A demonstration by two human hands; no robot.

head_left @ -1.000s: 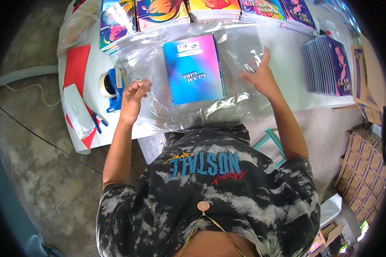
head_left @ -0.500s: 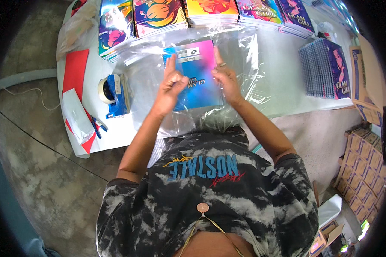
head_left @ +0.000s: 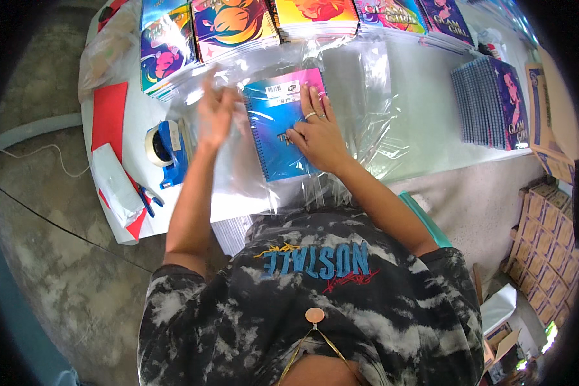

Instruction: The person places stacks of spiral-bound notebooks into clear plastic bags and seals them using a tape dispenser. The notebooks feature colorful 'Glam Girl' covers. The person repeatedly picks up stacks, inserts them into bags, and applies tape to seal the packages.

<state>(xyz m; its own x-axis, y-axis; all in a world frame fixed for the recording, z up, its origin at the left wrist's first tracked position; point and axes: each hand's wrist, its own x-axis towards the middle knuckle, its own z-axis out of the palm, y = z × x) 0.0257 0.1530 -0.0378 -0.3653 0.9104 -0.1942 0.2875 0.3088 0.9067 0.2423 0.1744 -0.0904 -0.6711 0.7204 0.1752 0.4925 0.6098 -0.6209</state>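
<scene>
A blue and pink spiral notebook [head_left: 278,138] lies on the table in front of me, a white barcode label near its far edge. Clear plastic film [head_left: 367,122] spreads around the notebook, crinkled and shiny. My right hand [head_left: 320,135] rests flat on the notebook's right half, fingers stretched toward its far edge. Left of the notebook's spiral edge, my left hand [head_left: 217,119] is raised and smeared by motion, so its fingers are hard to read. Nearest to that hand stands a blue tape dispenser [head_left: 174,154] with a roll of tape.
Several stacks of colourful notebooks [head_left: 235,26] line the far side. Another notebook stack [head_left: 489,103] stands at the right. Red sheets [head_left: 109,112], a white packet [head_left: 116,183] and a blue-handled tool [head_left: 149,199] lie at the left. Cardboard boxes [head_left: 543,244] are piled beyond the right edge.
My right hand has moved from the notebook's right edge onto its cover. My left hand has lifted off the cover and swung left. The notebook has turned slightly, baring its spiral edge.
</scene>
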